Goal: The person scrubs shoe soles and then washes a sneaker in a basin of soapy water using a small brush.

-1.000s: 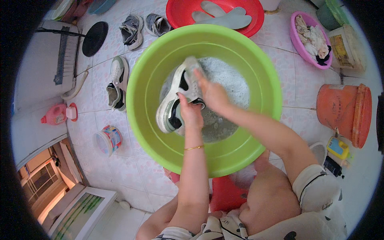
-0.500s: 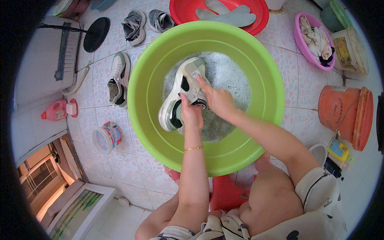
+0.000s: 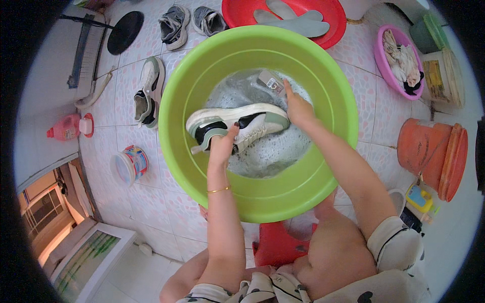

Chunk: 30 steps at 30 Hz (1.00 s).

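Note:
A white, green and black sneaker (image 3: pixel 240 123) lies on its side, toe to the right, over the soapy water (image 3: pixel 262 164) in a big lime-green basin (image 3: pixel 177 111). My left hand (image 3: pixel 222 146) grips it at the ankle opening, some fingers hidden inside. My right hand (image 3: pixel 300 108) is closed on a flat grey scrub brush (image 3: pixel 271 82), held just above the suds beyond the toe, apart from the shoe. Its bristles are hidden underneath. Another matching sneaker (image 3: pixel 149 91) rests on the tiles left of the basin.
Two grey shoes (image 3: pixel 174 26) and a red basin (image 3: pixel 336 35) with insoles (image 3: pixel 298 25) lie beyond. At right are a pink basin of clothes (image 3: pixel 401 60), an orange bucket (image 3: pixel 429 156) and a yellow bottle (image 3: pixel 420 197). A small tub (image 3: pixel 130 164) and pink jug (image 3: pixel 64 127) stand left.
The sneaker has turned from upright-slanting to nearly level, its toe swinging right. My right hand has lifted the brush off the shoe and moved right; my left hand has shifted slightly left.

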Tool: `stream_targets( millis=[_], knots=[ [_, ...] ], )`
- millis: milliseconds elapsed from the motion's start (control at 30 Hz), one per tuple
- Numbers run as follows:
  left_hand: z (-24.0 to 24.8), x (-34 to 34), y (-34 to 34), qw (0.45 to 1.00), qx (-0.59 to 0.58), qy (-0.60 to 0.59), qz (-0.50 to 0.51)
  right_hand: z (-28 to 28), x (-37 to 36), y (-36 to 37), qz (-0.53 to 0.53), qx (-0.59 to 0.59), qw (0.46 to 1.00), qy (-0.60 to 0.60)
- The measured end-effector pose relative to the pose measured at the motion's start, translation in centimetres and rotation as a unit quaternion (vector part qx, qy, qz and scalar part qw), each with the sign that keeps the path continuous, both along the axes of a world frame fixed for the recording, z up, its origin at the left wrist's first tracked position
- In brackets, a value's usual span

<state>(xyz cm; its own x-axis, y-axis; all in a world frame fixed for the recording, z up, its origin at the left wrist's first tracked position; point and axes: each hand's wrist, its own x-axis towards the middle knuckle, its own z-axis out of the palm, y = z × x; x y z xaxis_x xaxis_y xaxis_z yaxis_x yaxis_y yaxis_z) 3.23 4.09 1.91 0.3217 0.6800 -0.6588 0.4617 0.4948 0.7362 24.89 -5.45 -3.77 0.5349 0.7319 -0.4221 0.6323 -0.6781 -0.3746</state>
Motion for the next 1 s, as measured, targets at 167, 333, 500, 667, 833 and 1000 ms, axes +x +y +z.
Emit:
stream_targets(
  millis=[167, 333, 500, 667, 833, 1000],
  knots=[
    [1.1, 0.2, 0.6, 0.990, -0.118, -0.001, -0.081, -1.6, 2.4, -2.0, -0.032, 0.151, 0.977, 0.144],
    [0.5, -2.0, 2.0, 0.982, -0.082, -0.017, -0.168, 5.6, -1.8, -1.0, -0.054, 0.117, 0.942, 0.310],
    [0.1, 1.8, 0.8, 0.978, 0.146, 0.117, -0.098, 5.7, -5.7, -3.3, 0.015, 0.181, 0.964, 0.193],
    [-0.5, 5.5, -1.9, 0.948, 0.261, 0.169, 0.061, 6.1, -9.3, -5.9, 0.148, 0.101, 0.983, -0.033],
    [-3.0, 6.2, -1.9, 0.932, 0.284, 0.208, 0.087, 5.5, -9.5, -6.7, 0.170, 0.116, 0.979, 0.003],
    [-5.8, 9.4, -3.1, 0.932, 0.312, 0.180, 0.022, 3.3, -5.5, 0.1, 0.096, 0.136, 0.986, -0.019]
  ],
)
